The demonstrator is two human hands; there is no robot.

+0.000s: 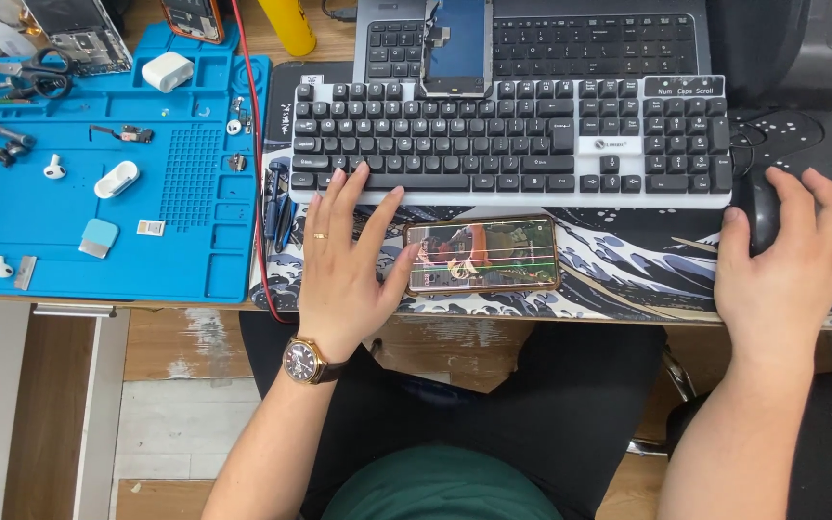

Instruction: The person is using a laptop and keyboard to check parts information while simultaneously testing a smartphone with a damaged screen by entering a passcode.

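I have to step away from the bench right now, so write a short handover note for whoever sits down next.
Left hand: open, flat on the wave-print desk mat, thumb touching the left end of the orange-cased phone with a lit, line-streaked screen.
Right hand: resting on the black computer mouse.
The phone lies flat just in front of the black-keyed keyboard.
Done: the phone is on and displaying.
Left: white earbuds and small parts lie loose on the blue repair mat.

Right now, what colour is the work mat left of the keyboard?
Bright blue; the work mat shows clearly in the head view, left of the left hand.
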